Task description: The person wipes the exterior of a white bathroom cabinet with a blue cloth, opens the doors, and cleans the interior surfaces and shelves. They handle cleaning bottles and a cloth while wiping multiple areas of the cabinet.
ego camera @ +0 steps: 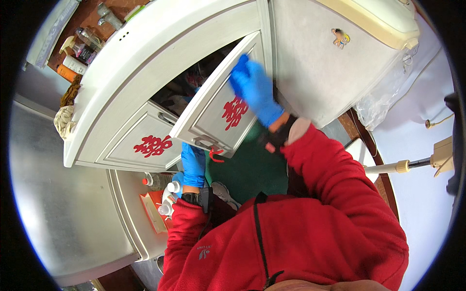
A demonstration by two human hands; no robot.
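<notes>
My right hand (260, 92), in a blue disposable glove, is at the upper front of a white cabinet door (205, 125). A darker blue bunched cloth (239, 78) appears under its fingers against the panel; motion blurs the detail. The door stands ajar and carries a red double-happiness paper cutout (235, 112), a metal handle (202, 143) and a red ribbon (216, 155). My left hand (193, 165), also gloved in blue, reaches behind the door's lower left end. Its fingers are hidden there, so its grip cannot be seen. Dark cabinet contents (194, 78) show through the gap.
A second cabinet door (127, 142) beside it is closed. Above runs a white curved countertop (109, 72) with spray bottles (74, 65) and a tap (109, 16). Bottles (174, 187) and an orange-red bag (153, 211) stand left of my left arm. A white appliance (313, 65) flanks the right.
</notes>
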